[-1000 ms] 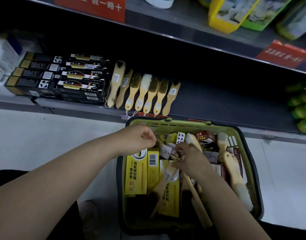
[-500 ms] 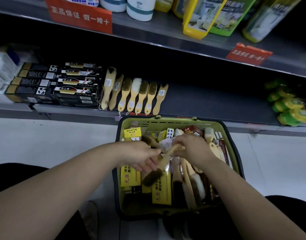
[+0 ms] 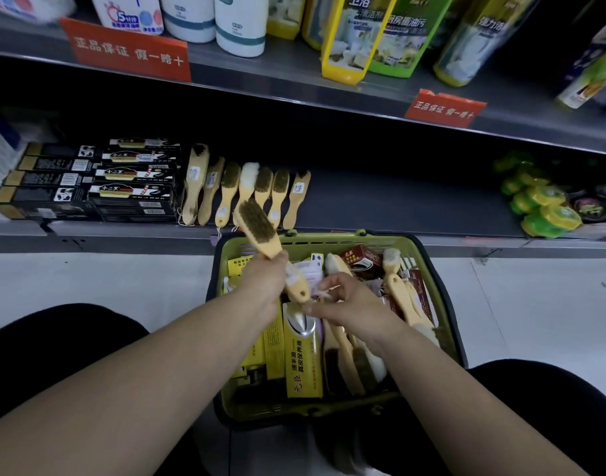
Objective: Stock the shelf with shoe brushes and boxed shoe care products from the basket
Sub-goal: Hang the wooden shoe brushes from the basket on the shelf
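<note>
**Wooden shoe brush lifted out of the basket; shelf partly stocked, basket far from empty**

Head camera, looking down over both bare forearms. A green basket sits on the pale floor in front of the person, right up against a low dark shelf.

The left hand hovers over the basket's far left corner. It grips a wooden shoe brush around the middle of its handle. The brown bristle head is raised above the basket's far rim and tilts toward the shelf. The right hand is over the middle of the basket, fingers curled beside the brush's handle end and some pale tags. Whether it pinches a tag or holds nothing cannot be told.

Done so far, judging by the shelf: beyond the basket's far left corner, a row of brushes lies side by side, seven as far as can be counted, handles pointing toward the basket. Further left of the basket, black boxes are stacked in neat rows.

Left to do, judging by the basket: tall yellow boxes fill its left and middle. Several loose brushes lie along its right side. Small red-brown boxes sit at its far edge. The shelf stretch directly beyond and to the right of the basket looks dark and bare, ending at green round packs far to the right.

The task appears to be around its middle, with the held brush likely next in the row.
</note>
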Motion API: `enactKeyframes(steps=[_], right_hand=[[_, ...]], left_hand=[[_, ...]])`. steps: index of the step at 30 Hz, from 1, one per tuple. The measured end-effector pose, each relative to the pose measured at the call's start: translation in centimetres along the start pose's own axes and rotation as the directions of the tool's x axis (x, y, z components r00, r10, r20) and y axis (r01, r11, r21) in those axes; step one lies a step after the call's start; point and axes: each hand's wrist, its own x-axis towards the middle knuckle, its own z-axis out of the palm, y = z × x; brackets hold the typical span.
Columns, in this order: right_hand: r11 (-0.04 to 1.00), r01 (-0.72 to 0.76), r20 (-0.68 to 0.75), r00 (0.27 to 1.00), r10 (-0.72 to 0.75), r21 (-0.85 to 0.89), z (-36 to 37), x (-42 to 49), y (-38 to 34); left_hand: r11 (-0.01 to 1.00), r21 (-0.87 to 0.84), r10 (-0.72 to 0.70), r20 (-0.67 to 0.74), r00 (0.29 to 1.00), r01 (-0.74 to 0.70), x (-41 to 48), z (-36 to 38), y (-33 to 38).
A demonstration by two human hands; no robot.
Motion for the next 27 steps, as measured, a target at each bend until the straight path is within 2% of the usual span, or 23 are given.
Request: enactKeyframes(steps=[2,4,6,7,9,12,14,17,18,20,23,27], right_hand=[[0.932,0.041,-0.025,0.998,-0.053,-0.359,-1.2,0.2,0.4],[0.717,0.006,-0.074,0.994,-0.081,-0.697,-2.2,0.5,1.1],[0.502,-0.053,-0.105,0.992,-0.075,-0.863,-2.8,0.8,1.7],[0.439,-0.066,-0.111,0.991,-0.078,-0.896,-3.1,1.0,1.9],[0.405,-0.077,-0.138,0.982,-0.125,-0.911,-3.6,1.2,1.6],[0.476,-0.052,-0.181,0.956,-0.23,-0.878,-4.9,1.7,0.6],[0.505,-0.035,-0.184,0.951,-0.248,-0.863,-6.0,2.1,-0.1],[0.476,-0.026,-0.167,0.952,-0.256,-0.879,-7.6,2.3,-0.8],[0.448,0.011,-0.12,0.957,-0.263,-0.894,-7.8,2.2,-0.8],[0.368,0.184,0.077,0.955,-0.286,-0.911,-7.6,1.8,-0.3],[0.227,0.419,0.382,0.905,-0.19,-0.879,-5.7,1.4,1.2],[0.017,0.503,0.498,0.86,-0.113,-0.864,-3.2,2.6,2.1]], left_hand=[[0.999,-0.008,0.037,-0.002,0.999,-0.037,0.1,0.1,1.0],[0.998,-0.059,0.006,0.073,0.997,-0.002,-0.2,0.0,1.9],[0.997,-0.053,-0.05,0.155,0.987,0.058,-0.9,-0.2,2.4],[0.997,-0.033,-0.058,0.185,0.981,0.065,-1.2,-0.4,2.5],[0.999,-0.008,-0.05,0.244,0.968,0.054,-1.9,-0.8,2.6],[0.999,0.013,-0.033,0.276,0.961,0.031,-2.3,-1.4,2.4],[0.999,0.046,-0.026,0.275,0.961,0.014,-2.3,-1.7,2.1],[0.992,0.125,-0.037,0.291,0.956,0.0,-2.5,-2.0,1.5],[0.988,0.153,-0.041,0.301,0.953,-0.006,-2.6,-2.1,1.4],[0.981,0.193,-0.057,0.318,0.946,-0.006,-2.8,-2.5,1.0],[0.978,0.206,-0.098,0.315,0.944,0.033,-3.3,-3.3,0.7],[0.983,0.172,-0.102,0.262,0.96,0.057,-3.8,-4.9,0.5]])
